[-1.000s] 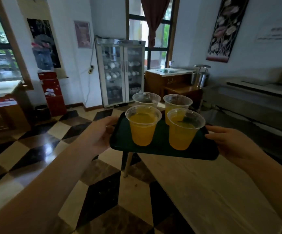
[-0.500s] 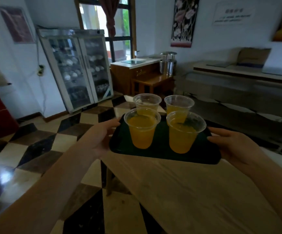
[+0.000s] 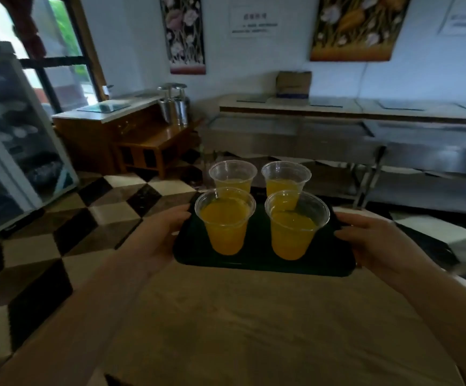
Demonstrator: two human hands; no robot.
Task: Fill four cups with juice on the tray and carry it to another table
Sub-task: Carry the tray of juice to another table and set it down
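Dark green tray [image 3: 259, 263], carried level above the far edge of a wooden table [image 3: 254, 330]. It bears four clear plastic cups of orange juice in a square: near left cup [image 3: 225, 221], near right cup [image 3: 295, 225], far left cup [image 3: 233, 175], far right cup [image 3: 285, 176]. Left hand [image 3: 158, 238] grasps the tray's 9 o'clock edge; right hand [image 3: 371, 240] grasps its 3 o'clock edge. Checkered floor [image 3: 86, 218] lies beyond, at 10 o'clock.

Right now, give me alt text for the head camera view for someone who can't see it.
Two bare hands, left hand and right hand, hold a dark green tray carrying four clear cups of orange juice above a light wooden table. Behind are a checkered floor and steel counter.
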